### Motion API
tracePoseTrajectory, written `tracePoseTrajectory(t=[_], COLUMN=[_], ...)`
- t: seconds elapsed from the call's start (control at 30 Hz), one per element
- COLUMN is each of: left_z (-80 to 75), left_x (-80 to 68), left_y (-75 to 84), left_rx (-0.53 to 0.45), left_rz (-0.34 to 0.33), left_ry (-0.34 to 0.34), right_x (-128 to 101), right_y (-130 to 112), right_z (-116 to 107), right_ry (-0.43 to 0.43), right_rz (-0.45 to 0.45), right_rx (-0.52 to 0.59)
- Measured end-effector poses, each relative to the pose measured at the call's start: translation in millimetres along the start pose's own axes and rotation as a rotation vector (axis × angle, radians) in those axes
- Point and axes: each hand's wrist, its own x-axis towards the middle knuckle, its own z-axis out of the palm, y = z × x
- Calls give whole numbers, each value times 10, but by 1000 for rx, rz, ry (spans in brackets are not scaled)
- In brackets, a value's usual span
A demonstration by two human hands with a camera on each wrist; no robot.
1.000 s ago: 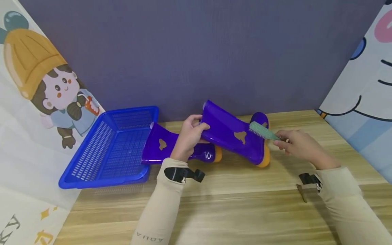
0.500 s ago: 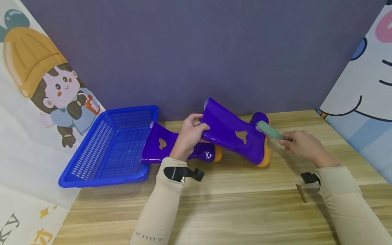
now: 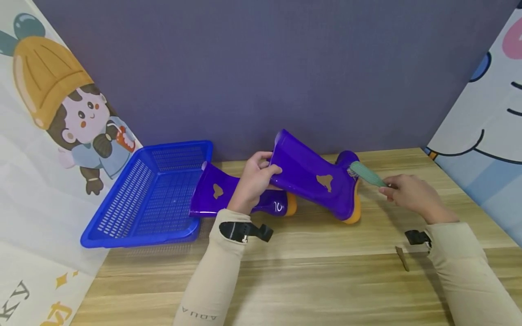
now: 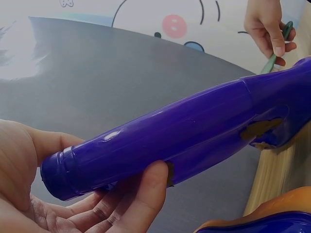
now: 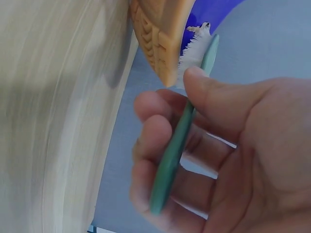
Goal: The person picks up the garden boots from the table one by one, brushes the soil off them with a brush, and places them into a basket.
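Observation:
My left hand (image 3: 253, 180) grips the top edge of a glossy purple rain boot (image 3: 303, 167), thumb on the near side. The boot lies tilted, its orange sole to the right, with a brown patch on the shaft. My right hand (image 3: 413, 192) holds a green scrubbing brush (image 3: 369, 174) by its handle. In the right wrist view the brush's white bristles (image 5: 194, 53) touch the purple upper beside the orange sole (image 5: 160, 36). A second purple boot (image 3: 218, 192), also with a brown patch, lies on its side behind my left wrist, which partly hides it.
A blue plastic basket (image 3: 163, 194) stands at the left, beside the second boot. A thin brown strip (image 3: 401, 259) lies on the wooden table (image 3: 318, 280) near my right wrist. A dark grey panel (image 3: 261, 77) rises at the back, with printed panels on both sides.
The brush has moved right along the boot, from the ankle toward the toe and sole, together with my right hand. My left hand keeps its hold; the boot stays nearly still.

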Motion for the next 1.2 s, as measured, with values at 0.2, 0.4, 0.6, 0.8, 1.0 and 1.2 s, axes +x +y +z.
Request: tracePoseTrajectory(t=[0.2,0.4,0.6,0.8,1.0,1.2], left_z=[3,8,10,14,11,3], left_x=[-4,-14,-25,-27,-20,-28], left_y=[-2,10,17,14,9,19], left_rx=[-3,0,-2,-5,8,16], left_rz=[8,11,11,12,13,18], left_ry=[-7,-8,-4,-6,-7,-6], right_x=[-10,-53,-102,-91,-57,-19], right_y=[35,32,-7,-170,-278,-169], right_z=[-36,-109,-194,-196,-67,-10], right_ry=[-25,-42,6,59,20,12], right_rz=[30,65,42,-54,-126,-54], right_rx=[10,-8,-5,60,84,40])
